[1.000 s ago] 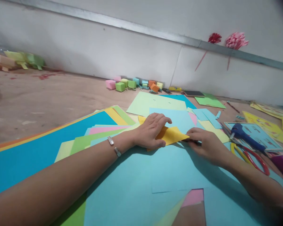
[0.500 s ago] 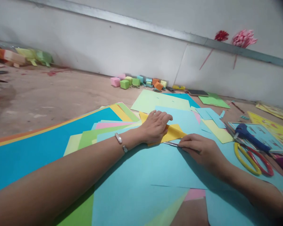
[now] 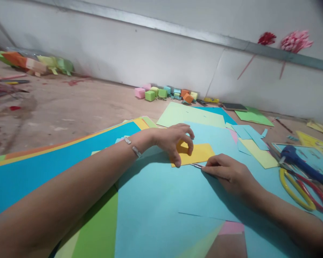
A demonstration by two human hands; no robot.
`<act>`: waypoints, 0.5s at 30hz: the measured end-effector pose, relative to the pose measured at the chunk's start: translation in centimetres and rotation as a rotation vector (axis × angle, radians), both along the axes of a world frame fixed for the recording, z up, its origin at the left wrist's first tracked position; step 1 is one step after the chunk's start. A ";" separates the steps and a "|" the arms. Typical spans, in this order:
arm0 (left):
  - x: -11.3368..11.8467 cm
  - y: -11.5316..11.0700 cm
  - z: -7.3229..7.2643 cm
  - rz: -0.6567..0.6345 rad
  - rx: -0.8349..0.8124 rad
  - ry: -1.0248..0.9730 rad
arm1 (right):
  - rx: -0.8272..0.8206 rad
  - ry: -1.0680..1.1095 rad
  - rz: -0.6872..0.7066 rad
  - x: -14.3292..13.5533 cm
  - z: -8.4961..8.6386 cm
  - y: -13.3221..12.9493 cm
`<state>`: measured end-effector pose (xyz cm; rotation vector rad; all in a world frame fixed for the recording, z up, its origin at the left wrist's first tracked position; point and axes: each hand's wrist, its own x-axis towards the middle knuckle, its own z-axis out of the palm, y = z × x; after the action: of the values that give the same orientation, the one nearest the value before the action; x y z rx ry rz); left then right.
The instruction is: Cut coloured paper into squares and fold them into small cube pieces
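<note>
A piece of yellow paper (image 3: pixel 200 153) lies on a large light blue sheet (image 3: pixel 150 204). My left hand (image 3: pixel 174 141) arches over its left part with the fingers apart, the thumb tip at the lower left corner. Between the thumb and fingers of my right hand (image 3: pixel 231 172) is a slim silver tool (image 3: pixel 196 165). Its tip meets the lower edge of the yellow paper. Most of the tool is hidden in the hand, so its exact kind is unclear.
On the right lie scissors (image 3: pixel 296 190) with yellow and red handles and a blue glue gun (image 3: pixel 303 161). Stacked coloured sheets (image 3: pixel 70 157) spread to the left. Small paper cubes (image 3: pixel 150 95) line the wall, and light blue paper pieces (image 3: pixel 254 136) lie beyond my right hand.
My left hand has gone from lying flat on the yellow paper to arching over it. The yellow corner that stuck out beyond that hand no longer shows. My right hand keeps the tool at the paper's edge.
</note>
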<state>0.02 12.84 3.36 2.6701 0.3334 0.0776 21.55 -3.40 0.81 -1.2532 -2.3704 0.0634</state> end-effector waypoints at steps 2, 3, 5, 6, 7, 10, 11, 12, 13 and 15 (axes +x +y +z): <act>0.2 0.0 -0.2 -0.006 -0.018 0.027 | 0.026 -0.021 0.016 0.0 0.1 0.1; 0.3 0.0 -0.3 -0.008 -0.022 0.036 | 0.042 -0.032 0.027 0.0 0.2 0.2; 0.4 0.0 -0.3 -0.009 -0.027 0.056 | 0.077 -0.047 0.047 -0.1 0.1 0.3; 0.5 0.0 -0.3 -0.006 -0.028 0.063 | 0.089 -0.051 0.057 -0.1 0.1 0.4; 0.5 0.0 -0.2 -0.005 -0.028 0.068 | 0.097 -0.053 0.065 -0.3 0.1 0.5; 0.5 0.0 -0.1 -0.008 -0.036 0.067 | 0.083 -0.057 0.060 -0.8 -0.1 0.7; 0.5 0.0 -0.2 -0.010 -0.042 0.064 | 0.070 -0.061 0.050 -0.9 -0.1 0.8; 0.4 0.0 -0.2 -0.012 -0.047 0.060 | 0.063 -0.067 0.047 -1.1 -0.1 0.8; 0.4 0.1 -0.3 -0.015 -0.052 0.054 | 0.060 -0.074 0.054 -1.1 0.0 0.9; 0.4 0.2 -0.5 -0.022 -0.059 0.042 | 0.066 -0.085 0.078 -1.1 0.1 1.0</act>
<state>0.39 13.02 2.84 2.6194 0.3145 0.0042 20.47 -2.40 0.86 -1.1543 -2.4724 -0.0442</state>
